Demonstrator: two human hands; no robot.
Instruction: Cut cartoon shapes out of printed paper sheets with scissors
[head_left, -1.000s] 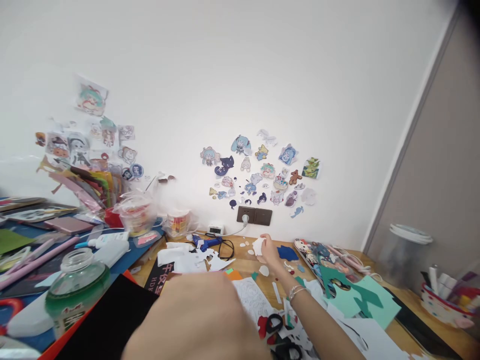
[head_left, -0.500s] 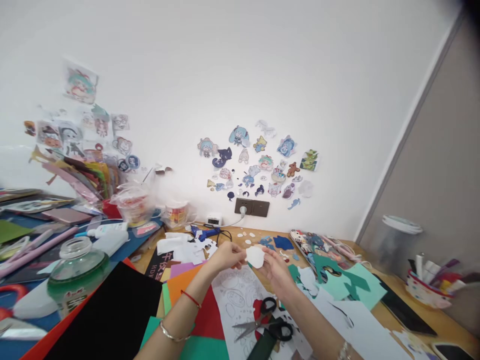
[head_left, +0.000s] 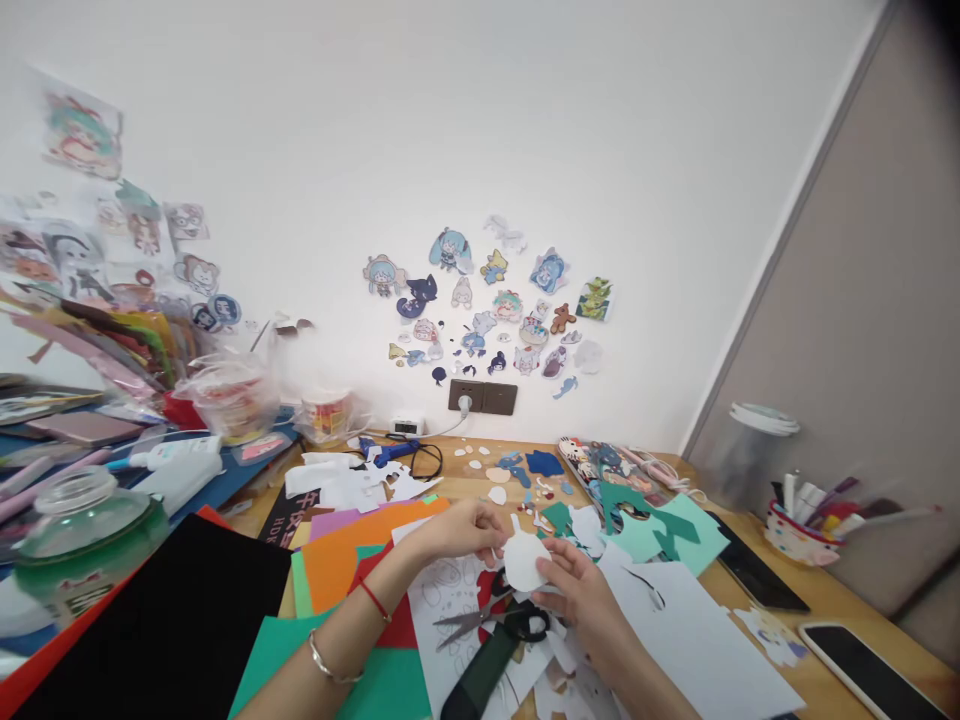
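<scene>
Both hands have drawn back toward the person since half a second ago, bringing the white paper cutout [head_left: 525, 562] from above the drawn sheet's far edge to over the scissors. From the head camera, the right hand [head_left: 581, 590] pinches the cutout at its right edge, thumb on the near face and the other fingers at the edge and behind. The left hand [head_left: 465, 530] has its fingers curled, tips nearly together at the cutout's left side by a narrow tab; whether they grip it I cannot tell. Beneath lie the black-handled scissors [head_left: 474, 622], blades parted, on a sheet of line drawings [head_left: 442, 590]. Left of that are an orange sheet [head_left: 360, 555] and a black sheet [head_left: 180, 620]; beyond the hands, a blue paper piece [head_left: 544, 462] lies near the wall.
</scene>
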